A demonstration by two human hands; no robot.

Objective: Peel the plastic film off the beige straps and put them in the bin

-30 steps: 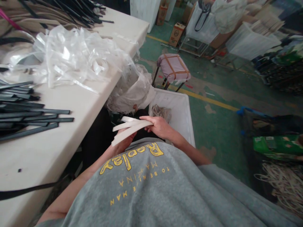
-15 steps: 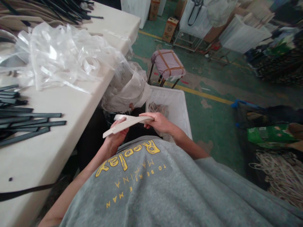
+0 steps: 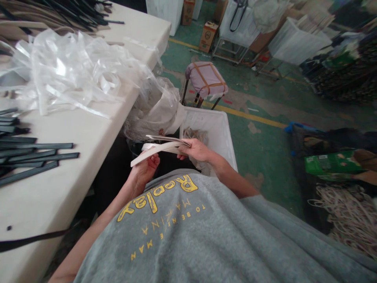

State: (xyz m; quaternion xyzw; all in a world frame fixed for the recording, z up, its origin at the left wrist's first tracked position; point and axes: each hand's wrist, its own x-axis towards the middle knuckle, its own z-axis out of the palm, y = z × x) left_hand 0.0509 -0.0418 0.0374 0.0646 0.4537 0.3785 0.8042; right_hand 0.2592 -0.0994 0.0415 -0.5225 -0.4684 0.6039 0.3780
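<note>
Several thin, flat, cream-coloured strips [image 3: 161,148] of some bendable material, perhaps leather-like, span the space between your hands, just in front of your grey cotton-looking T-shirt [image 3: 179,220] with yellow lettering. Your right hand [image 3: 198,151] is closed on their gathered ends, thumb and fingers pinching the stack; that single pinch probably holds the strips as one bundle while leaving their far ends free to fan apart, as they do here, with a gap between the front strip and those behind. Your left hand [image 3: 145,169] is turned up with its fingers loosely curled under the front strip's far end; it seems to act as a support, though I cannot tell whether it also grips. The front strip bows gently, which suggests it needs that second point of contact to lie steady. Holding everything close to your body puts the bundle between the long white table [image 3: 35,200] on your left and the white rectangular plastic tub [image 3: 223,129] beyond your right hand, both apparently within easy reach. Glossy black narrow strips [image 3: 55,146] lie roughly parallel on the tabletop, their ends towards you, perhaps so that each can be picked out singly.
</note>
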